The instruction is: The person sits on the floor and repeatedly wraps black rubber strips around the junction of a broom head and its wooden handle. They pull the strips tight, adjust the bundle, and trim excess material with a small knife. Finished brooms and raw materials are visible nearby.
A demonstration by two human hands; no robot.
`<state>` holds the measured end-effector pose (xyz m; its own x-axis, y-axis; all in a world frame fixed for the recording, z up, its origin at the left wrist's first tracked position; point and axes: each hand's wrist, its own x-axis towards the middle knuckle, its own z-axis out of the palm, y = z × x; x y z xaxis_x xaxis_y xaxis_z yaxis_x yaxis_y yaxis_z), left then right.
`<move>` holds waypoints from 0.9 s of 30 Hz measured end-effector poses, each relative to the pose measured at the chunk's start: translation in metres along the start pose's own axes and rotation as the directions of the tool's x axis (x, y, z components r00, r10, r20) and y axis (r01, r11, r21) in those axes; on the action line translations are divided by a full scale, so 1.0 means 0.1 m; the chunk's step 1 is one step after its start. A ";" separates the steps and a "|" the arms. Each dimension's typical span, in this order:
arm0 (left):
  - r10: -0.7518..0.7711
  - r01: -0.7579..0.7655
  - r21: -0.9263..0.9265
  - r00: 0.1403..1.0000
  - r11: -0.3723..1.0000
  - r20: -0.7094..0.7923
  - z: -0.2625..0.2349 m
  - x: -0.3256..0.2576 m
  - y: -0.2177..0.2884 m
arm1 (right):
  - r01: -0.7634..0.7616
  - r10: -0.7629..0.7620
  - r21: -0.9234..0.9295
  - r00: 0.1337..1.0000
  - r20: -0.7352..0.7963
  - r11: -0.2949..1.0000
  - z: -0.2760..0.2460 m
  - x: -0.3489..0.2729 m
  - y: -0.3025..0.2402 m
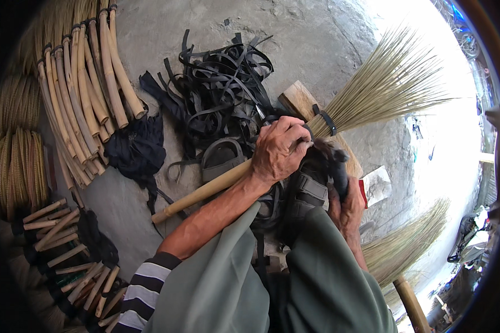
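A straw broom (372, 91) lies slantwise before me, its bristles fanning to the upper right and its bamboo handle (200, 191) running to the lower left. A black strap (324, 120) binds the bristles near the neck. My left hand (281, 149) is closed over the broom where handle meets straw; whatever its fingertips pinch is hidden. Close beside it, my right hand (347, 208) is wrapped round the dark handle of a hammer (339, 175), whose head is next to the left fingers. Beneath the broom's neck is a wooden block (294, 99).
A tangled heap of black rubber strips (222, 89) lies beyond my left hand. Bundled bamboo-handled brooms (89, 83) and short-handled ones (66, 250) fill the left. Another straw broom (408, 244) lies at right. My sandalled foot (308, 191) is by the block.
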<state>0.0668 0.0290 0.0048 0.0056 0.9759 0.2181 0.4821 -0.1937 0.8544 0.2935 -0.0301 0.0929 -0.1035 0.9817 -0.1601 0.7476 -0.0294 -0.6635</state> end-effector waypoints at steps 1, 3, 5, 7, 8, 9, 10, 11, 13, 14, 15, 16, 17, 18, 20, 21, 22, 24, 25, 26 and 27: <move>-0.010 0.010 -0.012 1.000 1.000 0.011 0.00 0.00 0.01 | 0.058 -0.058 -0.007 0.998 -0.030 0.998 -0.02 -0.01 -0.01; -0.031 0.032 -0.032 0.999 0.999 0.032 0.00 0.00 0.02 | 0.151 -0.153 -0.027 0.984 -0.094 0.988 -0.04 0.00 -0.02; -0.024 0.024 -0.004 0.999 1.000 0.021 -0.01 0.00 0.03 | 0.125 -0.129 -0.086 0.991 -0.036 0.988 -0.04 0.07 -0.02; -0.015 0.015 0.010 1.000 1.000 0.017 -0.01 0.00 0.04 | 0.015 -0.003 -0.166 0.997 0.071 0.986 -0.06 0.12 -0.02; -0.009 0.009 0.012 1.000 1.000 0.018 -0.01 -0.01 0.04 | 0.022 -0.013 -0.152 0.998 0.056 0.988 -0.10 0.10 -0.03; -0.007 0.006 0.015 1.000 1.000 0.020 -0.01 -0.01 0.04 | 0.058 -0.055 -0.135 0.998 0.028 0.989 -0.10 0.10 -0.04; -0.019 0.018 0.020 1.000 1.000 0.022 -0.01 -0.03 0.05 | 0.080 -0.080 -0.117 0.997 0.002 0.990 -0.11 0.07 -0.04; -0.024 0.024 0.022 1.000 0.999 0.020 0.00 -0.02 0.05 | 0.103 -0.108 -0.100 0.993 -0.041 0.990 -0.11 0.07 -0.04; -0.038 0.038 0.020 0.999 0.999 0.023 0.01 -0.03 0.04 | 0.139 -0.146 -0.107 0.987 -0.062 0.984 -0.08 0.05 -0.02; -0.041 0.040 0.018 0.999 0.999 0.028 0.01 -0.03 0.04 | 0.125 -0.130 -0.121 0.991 -0.034 0.985 -0.04 0.07 0.00; -0.043 0.043 0.013 0.999 0.999 0.027 0.01 -0.02 0.03 | 0.105 -0.106 -0.130 0.994 -0.002 0.986 -0.02 0.09 0.02; -0.028 0.028 0.014 0.999 1.000 0.020 0.01 -0.02 0.02 | -0.029 0.050 -0.194 0.993 0.103 0.981 0.00 0.13 0.04; -0.013 0.013 0.013 1.000 1.000 0.008 0.01 -0.02 0.02 | 0.014 0.002 -0.187 0.997 0.082 0.982 -0.02 0.13 0.05; -0.002 0.002 0.018 1.000 1.000 -0.003 0.01 -0.01 0.00 | 0.021 -0.006 -0.187 0.997 0.079 0.982 -0.02 0.14 0.06; 0.027 -0.027 0.041 1.000 0.999 -0.003 0.00 -0.03 -0.01 | -0.020 0.038 -0.186 0.995 0.097 0.982 -0.07 0.10 0.03; 0.040 -0.039 0.054 0.999 0.998 -0.001 -0.01 -0.02 -0.02 | 0.054 -0.048 -0.122 0.997 0.056 0.991 -0.09 0.06 0.01; -0.013 0.013 0.040 1.000 0.999 0.008 -0.01 -0.03 -0.02 | 0.066 -0.064 -0.081 0.998 0.028 0.995 -0.09 0.00 -0.02; -0.125 0.125 0.012 0.991 0.992 0.037 -0.02 -0.05 -0.02 | 0.086 -0.086 -0.018 0.996 -0.034 0.996 -0.06 -0.04 -0.07; -0.132 0.130 0.033 0.989 0.991 0.066 -0.02 -0.05 -0.02 | 0.097 -0.097 0.000 0.993 -0.066 0.995 -0.02 -0.04 -0.08; -0.137 0.133 0.049 0.987 0.990 0.088 -0.01 -0.05 -0.02 | 0.110 -0.108 0.017 0.989 -0.099 0.994 0.03 -0.02 -0.08; -0.143 0.136 0.065 0.984 0.989 0.111 -0.01 -0.05 -0.02 | 0.074 -0.074 -0.021 0.997 -0.037 0.997 0.06 0.03 -0.07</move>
<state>0.0652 0.0248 0.0027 0.0336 0.9986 0.0404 0.5345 -0.0521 0.8436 0.2837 -0.0279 0.0926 -0.1342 0.9875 -0.0831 0.7513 0.0467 -0.6583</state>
